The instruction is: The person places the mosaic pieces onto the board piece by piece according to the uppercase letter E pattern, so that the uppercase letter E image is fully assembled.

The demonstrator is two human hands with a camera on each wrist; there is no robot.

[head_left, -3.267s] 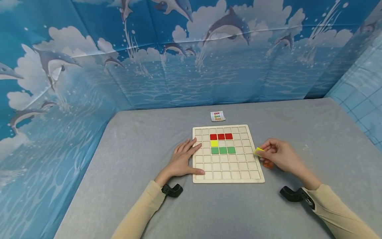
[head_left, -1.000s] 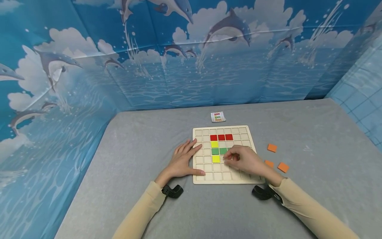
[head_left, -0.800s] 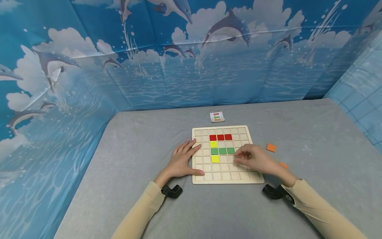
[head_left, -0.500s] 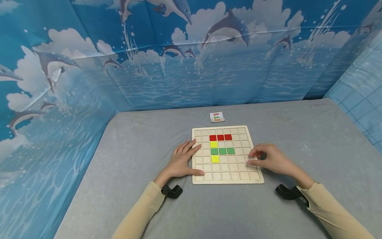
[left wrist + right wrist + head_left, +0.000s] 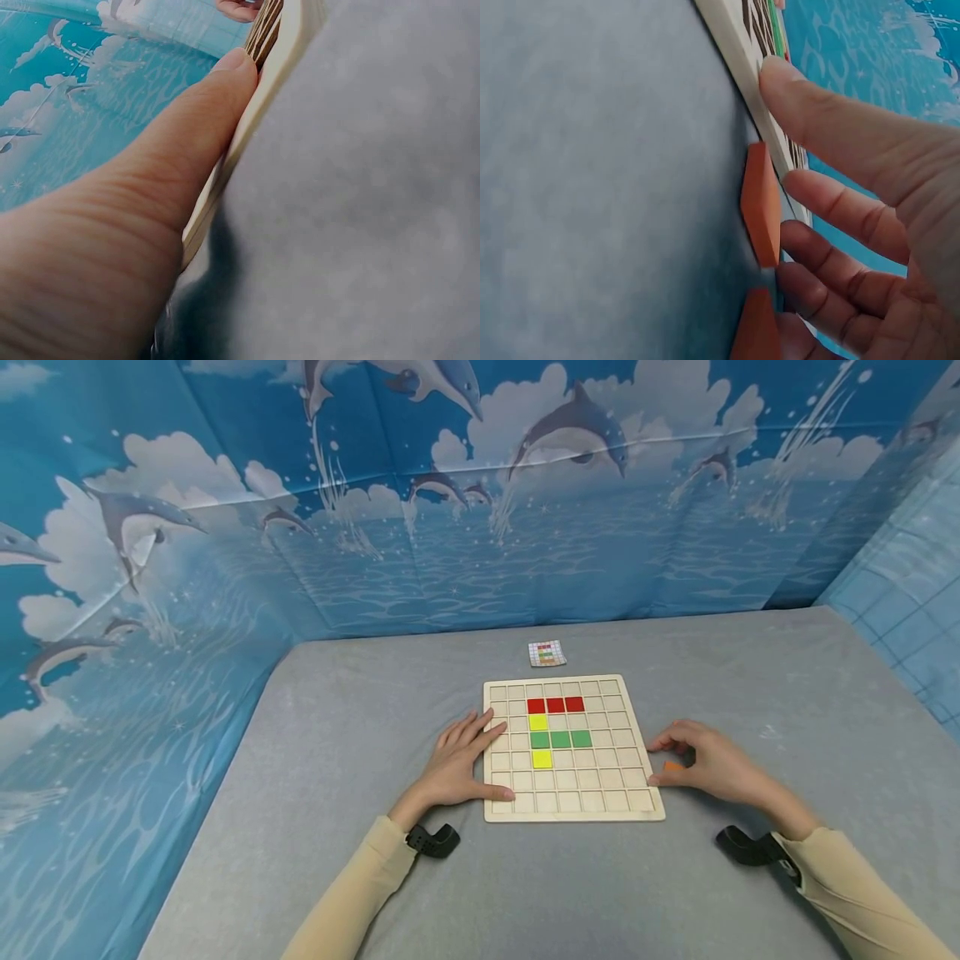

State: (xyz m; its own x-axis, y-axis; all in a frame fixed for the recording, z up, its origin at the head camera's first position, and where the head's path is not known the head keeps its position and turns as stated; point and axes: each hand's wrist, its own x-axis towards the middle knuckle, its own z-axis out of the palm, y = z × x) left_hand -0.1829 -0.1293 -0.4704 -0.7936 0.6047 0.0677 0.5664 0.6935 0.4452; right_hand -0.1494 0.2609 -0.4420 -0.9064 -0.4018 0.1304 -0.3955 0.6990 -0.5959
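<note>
A wooden grid board (image 5: 570,800) lies on the table. My left hand (image 5: 457,764) rests spread over its left edge, thumb on the lower left corner. In the right wrist view, the thumb and fingertips of my right hand (image 5: 708,764) are apart beside the board's right edge, with nothing pinched between them. An orange square tile (image 5: 761,206) lies flat beside those fingers, and another orange tile (image 5: 756,330) is close by. Set in the board are a row of red tiles (image 5: 555,705), a yellow tile (image 5: 537,722), a row of green tiles (image 5: 560,739) and a lower yellow tile (image 5: 542,759).
Behind the board lies a small card (image 5: 547,653) printed with a coloured grid pattern. A grey cloth (image 5: 375,710) covers the table, and a blue dolphin-print curtain (image 5: 480,560) hangs at the back and left.
The yellow tile once pinched in my right hand now sits in the board below the green row. That hand has since moved right, off the board to the orange tiles. My left hand stays put.
</note>
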